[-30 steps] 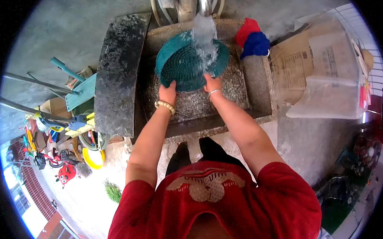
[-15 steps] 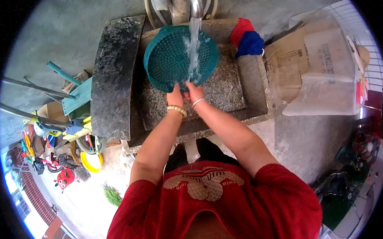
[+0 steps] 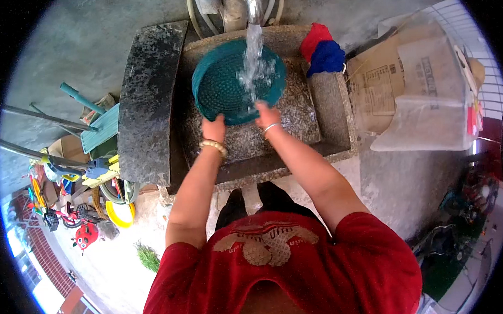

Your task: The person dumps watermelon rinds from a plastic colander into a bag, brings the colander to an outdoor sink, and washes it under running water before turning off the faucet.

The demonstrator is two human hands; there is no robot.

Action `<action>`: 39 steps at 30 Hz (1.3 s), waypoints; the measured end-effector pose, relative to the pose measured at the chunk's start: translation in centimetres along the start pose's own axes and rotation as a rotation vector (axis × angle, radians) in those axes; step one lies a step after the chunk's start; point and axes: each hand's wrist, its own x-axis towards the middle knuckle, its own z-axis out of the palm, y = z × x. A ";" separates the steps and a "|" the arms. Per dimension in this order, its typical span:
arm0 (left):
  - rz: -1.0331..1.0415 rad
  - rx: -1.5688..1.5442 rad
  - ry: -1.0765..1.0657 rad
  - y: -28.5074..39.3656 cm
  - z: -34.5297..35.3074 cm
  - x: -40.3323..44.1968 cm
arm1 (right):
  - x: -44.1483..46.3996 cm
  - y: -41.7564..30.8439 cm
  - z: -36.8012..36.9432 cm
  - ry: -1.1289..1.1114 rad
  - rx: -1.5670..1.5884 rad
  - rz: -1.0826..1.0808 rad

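A green plastic colander (image 3: 218, 83), round with a dotted base, is held tilted over the stone sink (image 3: 332, 99). Water pours into it from the metal faucet (image 3: 254, 10) and splashes on its right half. My left hand (image 3: 214, 128) grips the near rim at the left, thumb over the edge. On the near right rim, my right hand (image 3: 267, 114) is closed in the same way. The undersides of my fingers are hidden by the colander and blurred by motion.
A dark slab (image 3: 150, 99) leans across the sink's left side. Red and blue cloths (image 3: 326, 57) hang on the back right corner. Flattened cardboard (image 3: 379, 86) stands at the right. A yellow basin (image 3: 120, 214) and a red ladybug toy (image 3: 86, 235) are at the lower left.
My hands have moved apart along the near rim, the left to the left and the right slightly to the right. The colander has tilted a little and water splashes wider in it.
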 end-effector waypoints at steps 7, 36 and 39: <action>0.117 -0.250 -0.031 0.3 2.9 -3.2 | -1.9 3.8 3.1 -0.129 0.122 -0.050; 0.181 0.127 0.079 1.1 -3.9 0.1 | 0.3 -3.0 -7.8 -0.588 0.220 0.233; -0.011 0.068 -0.012 3.6 -3.8 -0.5 | -3.1 -5.9 -9.5 -0.633 0.351 0.238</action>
